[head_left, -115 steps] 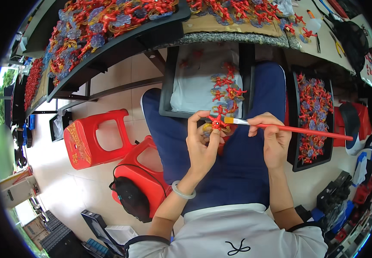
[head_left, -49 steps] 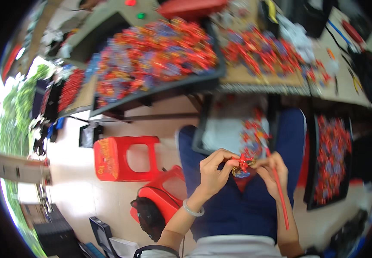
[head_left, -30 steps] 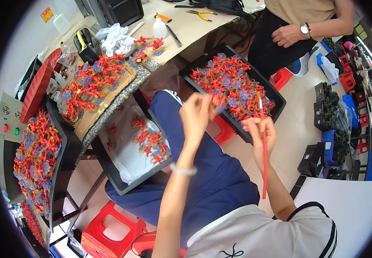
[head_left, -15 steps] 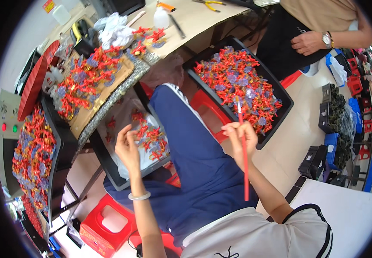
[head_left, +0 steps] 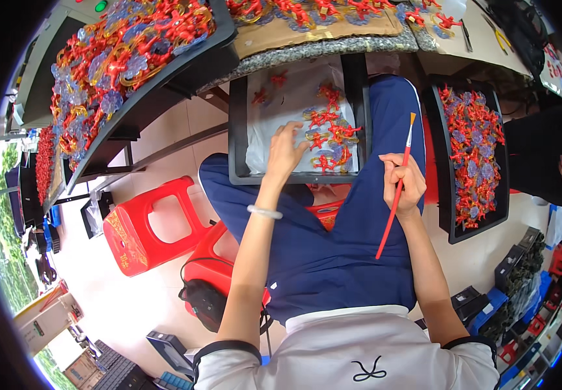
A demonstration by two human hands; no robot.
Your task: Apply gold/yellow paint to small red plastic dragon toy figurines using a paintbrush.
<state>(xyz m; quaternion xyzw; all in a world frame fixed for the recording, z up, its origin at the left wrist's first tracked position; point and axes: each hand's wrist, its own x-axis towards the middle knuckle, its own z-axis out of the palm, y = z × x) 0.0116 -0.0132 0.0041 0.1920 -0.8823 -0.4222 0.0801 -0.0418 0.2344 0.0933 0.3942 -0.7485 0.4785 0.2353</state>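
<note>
The right fingers grip a red-handled brush, bristles up; best to keep that tip tilted away from everything while the other side works. The left fingers are loosely spread, grasping nothing visible, over a black tray. Just to their right lie red figures with clear trim; whether the thumb touches one is unclear. A light pinch on a single red body should keep its neighbours undisturbed. Beyond the left fingers, the bench edge overhangs the tray, so a low wrist seems wise.

Red brush handle, red-amber-lilac figurines, white-edged navy trousers, speckled grey table edge
</note>
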